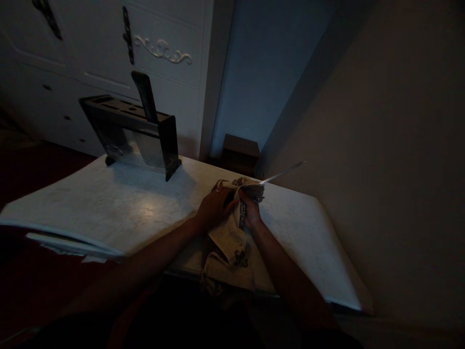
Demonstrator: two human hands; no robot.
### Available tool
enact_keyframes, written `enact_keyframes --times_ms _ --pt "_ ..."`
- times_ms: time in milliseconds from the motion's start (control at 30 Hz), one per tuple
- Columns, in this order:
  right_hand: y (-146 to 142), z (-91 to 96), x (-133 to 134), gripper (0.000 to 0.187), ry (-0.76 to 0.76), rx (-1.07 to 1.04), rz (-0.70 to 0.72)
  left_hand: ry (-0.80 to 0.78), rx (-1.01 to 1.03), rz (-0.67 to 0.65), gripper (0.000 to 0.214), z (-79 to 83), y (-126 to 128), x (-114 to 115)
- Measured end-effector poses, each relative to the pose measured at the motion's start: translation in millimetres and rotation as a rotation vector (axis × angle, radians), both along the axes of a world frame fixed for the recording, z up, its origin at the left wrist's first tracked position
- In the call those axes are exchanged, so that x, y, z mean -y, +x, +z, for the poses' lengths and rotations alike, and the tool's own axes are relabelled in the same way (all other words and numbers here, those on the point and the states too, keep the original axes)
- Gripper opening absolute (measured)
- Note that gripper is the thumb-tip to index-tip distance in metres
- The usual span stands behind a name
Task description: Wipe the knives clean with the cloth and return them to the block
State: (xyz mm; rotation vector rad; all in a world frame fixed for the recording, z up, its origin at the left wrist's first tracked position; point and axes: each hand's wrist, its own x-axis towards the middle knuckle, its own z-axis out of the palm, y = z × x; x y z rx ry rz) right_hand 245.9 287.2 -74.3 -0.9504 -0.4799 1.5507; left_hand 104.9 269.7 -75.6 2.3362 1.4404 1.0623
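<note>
A beige fringed cloth [229, 237] is bunched up between my two hands above the table, its lower folds hanging toward me. Out of its far right end pokes a thin, shiny blade [284, 173], slanting up to the right; it looks like a knife, but its handle is hidden. My left hand [215, 206], with a ring on one finger, is closed on the left side of the cloth. On the right side, my right hand [250, 209] grips the cloth with the thumb on top. Whether either hand also holds the handle under the cloth is hidden.
A knife block [131, 116] with clear sides stands at the back left of the white marble-look table [145, 208], one black-handled knife [145, 97] in it. White cabinets [174, 29] rise behind. A wall [381, 169] borders the right; a small brown box [240, 148] sits beyond the table.
</note>
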Motion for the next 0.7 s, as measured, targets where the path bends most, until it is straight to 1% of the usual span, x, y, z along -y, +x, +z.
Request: enact_keyframes --times_ms 100,200,267,333,400,500,600,700 --pt "-2.0 0.4 2.5 0.043 -0.019 0.026 0.028 -0.172 -0.033 0.022 0.042 8.1 1.6 5.0" --pt "-3.4 0.8 4.0 0.048 0.004 0.024 0.053 -0.282 -0.08 0.041 0.048 14.9 3.5 8.2" --pt "-4.0 0.8 4.1 0.051 0.025 0.029 0.025 -0.314 -0.131 0.042 0.048 17.0 4.0 8.5" --pt "-4.2 0.7 3.7 0.052 0.015 0.036 0.004 -0.319 -0.157 0.026 0.045 16.8 3.4 7.4" --pt "-4.3 0.7 3.1 0.051 -0.013 0.035 0.013 -0.321 -0.117 0.001 0.042 14.4 1.6 5.0" --pt "-5.3 1.5 2.7 0.049 -0.025 0.044 0.02 -0.351 0.074 -0.052 0.039 7.1 -2.5 -1.8" --pt "-6.9 2.6 2.8 0.046 -0.006 0.072 0.002 -0.355 0.355 -0.109 0.041 -1.2 -5.8 -10.8" --pt "-7.2 2.9 2.7 0.041 0.055 0.075 0.007 -0.366 0.638 -0.132 0.046 -4.3 -6.5 -17.2"
